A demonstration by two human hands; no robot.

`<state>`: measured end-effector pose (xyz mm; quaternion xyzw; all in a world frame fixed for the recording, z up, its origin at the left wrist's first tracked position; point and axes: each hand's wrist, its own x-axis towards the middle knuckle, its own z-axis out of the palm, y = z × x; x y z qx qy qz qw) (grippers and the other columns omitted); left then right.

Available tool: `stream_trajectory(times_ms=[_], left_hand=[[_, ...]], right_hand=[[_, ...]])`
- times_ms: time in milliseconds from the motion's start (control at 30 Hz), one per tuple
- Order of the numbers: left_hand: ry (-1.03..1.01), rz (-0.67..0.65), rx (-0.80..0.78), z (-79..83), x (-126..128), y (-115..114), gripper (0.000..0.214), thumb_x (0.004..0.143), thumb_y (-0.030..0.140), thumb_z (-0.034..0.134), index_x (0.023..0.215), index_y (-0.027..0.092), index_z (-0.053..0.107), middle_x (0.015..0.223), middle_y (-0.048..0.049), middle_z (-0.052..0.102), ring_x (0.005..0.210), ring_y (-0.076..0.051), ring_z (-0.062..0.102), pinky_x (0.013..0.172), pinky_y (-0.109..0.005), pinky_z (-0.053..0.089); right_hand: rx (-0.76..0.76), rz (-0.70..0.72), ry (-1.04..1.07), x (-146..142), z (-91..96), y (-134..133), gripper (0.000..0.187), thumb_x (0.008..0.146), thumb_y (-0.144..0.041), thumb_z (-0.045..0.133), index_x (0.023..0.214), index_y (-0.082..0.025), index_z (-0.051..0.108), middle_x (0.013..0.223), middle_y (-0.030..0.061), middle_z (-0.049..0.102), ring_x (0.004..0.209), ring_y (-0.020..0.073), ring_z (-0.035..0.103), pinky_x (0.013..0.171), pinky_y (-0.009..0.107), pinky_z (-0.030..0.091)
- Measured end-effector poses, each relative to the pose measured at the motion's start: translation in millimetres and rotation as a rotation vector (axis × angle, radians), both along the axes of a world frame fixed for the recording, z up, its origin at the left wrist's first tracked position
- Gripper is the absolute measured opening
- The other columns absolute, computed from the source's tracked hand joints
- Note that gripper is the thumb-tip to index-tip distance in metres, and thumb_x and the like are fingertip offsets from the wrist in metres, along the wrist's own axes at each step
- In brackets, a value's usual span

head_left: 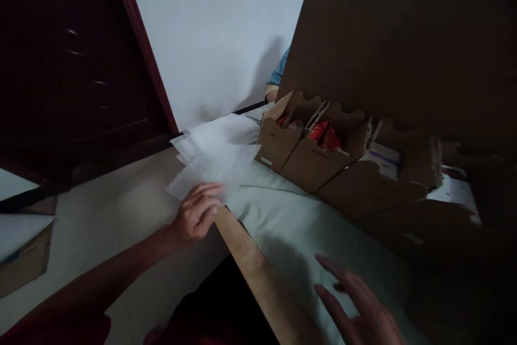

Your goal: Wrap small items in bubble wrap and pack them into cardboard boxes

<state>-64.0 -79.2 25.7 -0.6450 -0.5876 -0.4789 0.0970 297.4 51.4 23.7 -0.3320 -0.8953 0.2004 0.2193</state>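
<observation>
My left hand is at the near edge of a loose pile of thin, whitish, see-through sheets or flat bags. Its fingers are loosely bent, with a gap between thumb and fingers. Whether the fingertips touch the lowest sheet is unclear. My right hand hovers over the pale green cloth at the lower right, fingers spread and holding nothing. Beyond it stands a row of brown cardboard bins. Red shiny packets lie in one bin, and white items show in another.
A tall brown cardboard panel rises behind the bins. Part of another person, with a blue sleeve, shows beside it. The table's wooden edge runs below the cloth. At left are a dark red door and cardboard on the floor.
</observation>
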Motion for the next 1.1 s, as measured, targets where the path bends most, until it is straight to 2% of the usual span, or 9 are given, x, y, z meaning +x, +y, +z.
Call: stream_trajectory(times_ms=[100,167,233,333,500,700,900,1000,1100], left_hand=[[-0.034,-0.18,-0.079,-7.2,29,-23,0.027,0.092,0.006,0.051,0.109,0.021,0.066,0.124,-0.012,0.075,0.126,-0.027,0.065,0.102,-0.045,0.055],[-0.023,-0.278,-0.097,-10.6,40,-32,0.026,0.094,0.006,0.049,0.111,0.019,0.063,0.123,-0.0142,0.075,0.128,-0.027,0.064,0.103,-0.046,0.055],[0.012,-0.365,-0.081,-11.4,45,-39,0.024,0.095,0.008,0.048,0.112,0.017,0.061,0.122,-0.016,0.074,0.128,-0.028,0.063,0.105,-0.048,0.054],[0.059,-0.423,-0.08,-6.5,42,-47,0.023,0.095,0.009,0.048,0.112,0.016,0.06,0.122,-0.0167,0.074,0.126,-0.028,0.064,0.104,-0.049,0.055],[0.05,-0.307,-0.009,9.7,31,-51,0.03,0.087,-0.003,0.048,0.108,0.015,0.061,0.116,-0.0163,0.075,0.121,-0.025,0.066,0.099,-0.043,0.058],[0.042,-0.453,-0.008,0.1,46,-38,0.03,0.084,-0.004,0.049,0.104,0.015,0.06,0.118,-0.0156,0.076,0.123,-0.026,0.065,0.101,-0.045,0.057],[-0.003,-0.481,-0.158,-33.0,66,-23,0.031,0.086,-0.004,0.048,0.102,0.019,0.06,0.11,-0.0093,0.078,0.118,-0.023,0.068,0.098,-0.039,0.058],[0.016,-0.471,-0.219,-36.6,69,-22,0.033,0.089,0.0,0.05,0.113,0.019,0.062,0.113,-0.0099,0.076,0.118,-0.022,0.067,0.1,-0.038,0.058],[0.074,-0.439,-0.279,-34.6,64,-23,0.043,0.088,0.005,0.054,0.129,0.017,0.059,0.123,-0.0136,0.072,0.126,-0.025,0.063,0.105,-0.043,0.056]], right_hand=[[0.385,0.197,0.031,-67,17.6,1,0.055,0.094,-0.03,0.061,0.148,-0.026,0.053,0.15,0.0179,0.057,0.125,0.0383,0.064,0.088,0.056,0.06],[0.525,0.347,-0.039,-109,23.9,3,0.055,0.093,-0.016,0.06,0.147,-0.026,0.054,0.158,0.0179,0.047,0.141,0.0378,0.05,0.097,0.055,0.054],[0.562,0.433,-0.094,-139,21.2,12,0.047,0.091,-0.01,0.061,0.136,-0.024,0.065,0.157,0.0162,0.049,0.145,0.0361,0.045,0.104,0.053,0.048],[0.508,0.383,-0.074,-154,7.3,35,0.021,0.089,-0.01,0.064,0.097,-0.023,0.078,0.142,0.0131,0.064,0.138,0.0364,0.051,0.101,0.052,0.047],[0.559,0.141,0.163,-103,9.1,37,0.013,0.094,-0.014,0.063,0.09,-0.022,0.073,0.126,0.0106,0.072,0.125,0.0341,0.062,0.093,0.048,0.048],[0.696,-0.164,0.066,7,28.4,-50,0.012,0.093,-0.012,0.069,0.092,-0.023,0.066,0.116,0.0107,0.074,0.117,0.0335,0.067,0.094,0.047,0.045],[0.454,-0.251,-0.051,80,-20.3,-99,0.008,0.098,-0.019,0.062,0.104,-0.022,0.064,0.125,0.0146,0.071,0.112,0.0313,0.068,0.087,0.043,0.051],[0.353,-0.288,-0.07,85,-42.7,-97,0.034,0.098,-0.024,0.06,0.131,-0.02,0.059,0.137,0.0177,0.065,0.118,0.0323,0.065,0.086,0.044,0.053],[0.321,-0.258,-0.048,77,-52.0,-88,0.037,0.098,-0.023,0.058,0.135,-0.02,0.059,0.142,0.0179,0.061,0.121,0.0317,0.063,0.088,0.045,0.054]])
